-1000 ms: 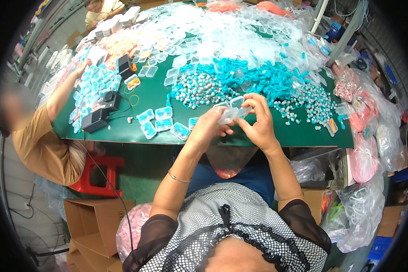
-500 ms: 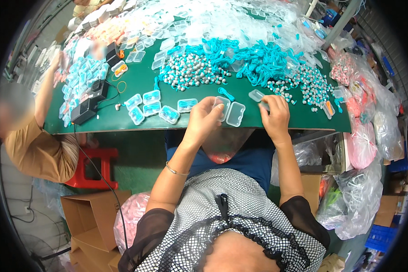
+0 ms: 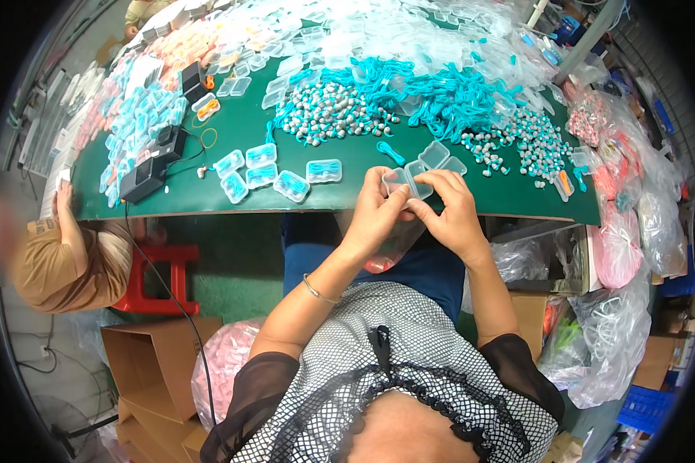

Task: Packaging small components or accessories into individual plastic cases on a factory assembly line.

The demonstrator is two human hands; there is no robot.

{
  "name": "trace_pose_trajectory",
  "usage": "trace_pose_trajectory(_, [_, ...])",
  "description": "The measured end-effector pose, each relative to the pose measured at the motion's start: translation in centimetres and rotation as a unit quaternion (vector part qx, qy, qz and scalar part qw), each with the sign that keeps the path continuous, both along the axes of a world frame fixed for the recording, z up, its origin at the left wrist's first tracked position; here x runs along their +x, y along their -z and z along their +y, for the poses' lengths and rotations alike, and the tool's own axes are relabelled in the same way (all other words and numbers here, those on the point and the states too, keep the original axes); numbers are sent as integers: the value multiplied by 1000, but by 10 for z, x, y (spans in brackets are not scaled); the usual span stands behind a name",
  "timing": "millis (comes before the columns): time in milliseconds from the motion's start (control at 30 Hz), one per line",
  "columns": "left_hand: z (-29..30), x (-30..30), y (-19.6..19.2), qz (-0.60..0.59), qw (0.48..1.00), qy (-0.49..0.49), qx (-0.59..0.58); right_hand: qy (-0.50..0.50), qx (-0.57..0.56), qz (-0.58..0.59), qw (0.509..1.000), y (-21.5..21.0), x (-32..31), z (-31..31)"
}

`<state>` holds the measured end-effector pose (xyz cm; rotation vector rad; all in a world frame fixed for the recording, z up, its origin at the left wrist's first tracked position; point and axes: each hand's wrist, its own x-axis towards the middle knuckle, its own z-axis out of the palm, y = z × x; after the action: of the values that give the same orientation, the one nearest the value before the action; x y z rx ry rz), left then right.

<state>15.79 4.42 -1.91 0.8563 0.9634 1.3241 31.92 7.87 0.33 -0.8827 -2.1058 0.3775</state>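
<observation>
Just above the table's front edge, my left hand [image 3: 374, 216] and my right hand [image 3: 452, 212] both grip a small clear plastic case [image 3: 418, 179] with its lid open. My fingers cover part of the case, and I cannot tell whether anything lies in it. Another clear case [image 3: 435, 154] sits open on the table just beyond my right fingers. A small bundle of teal cord [image 3: 391, 153] lies beyond my left fingertips. To the left, several clear cases [image 3: 292, 186] with teal cord inside lie grouped together.
The green table [image 3: 239, 202] bears a pile of grey-and-teal earplugs [image 3: 328, 112], heaped teal cords [image 3: 455, 108] and many clear cases [image 3: 355, 38] at the back. Black boxes [image 3: 144, 180] with a cable stand left. A co-worker's arm [image 3: 69, 231] reaches in at the far left.
My right hand has moved left to join my left hand at the open case. My left hand has shifted slightly right. The co-worker's arm has come down toward the table's edge.
</observation>
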Motion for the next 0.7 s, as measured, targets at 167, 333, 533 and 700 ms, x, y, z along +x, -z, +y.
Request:
trace_pose_trajectory(167, [-14,-11,-10,96,990,88,-45,-11,-26,-60,998,2,2,9])
trace_pose_trajectory(333, [-15,-38,-31,424,903,35,66,-27,-17,-85,996,-1,-7,13])
trace_pose_trajectory(533, [-1,-124,-64,483,859,-95,141,-71,53,-175,981,-3,-14,29])
trace_pose_trajectory(700, [-16,-314,-133,326,705,-560,289,-64,55,-157,984,-3,-15,38])
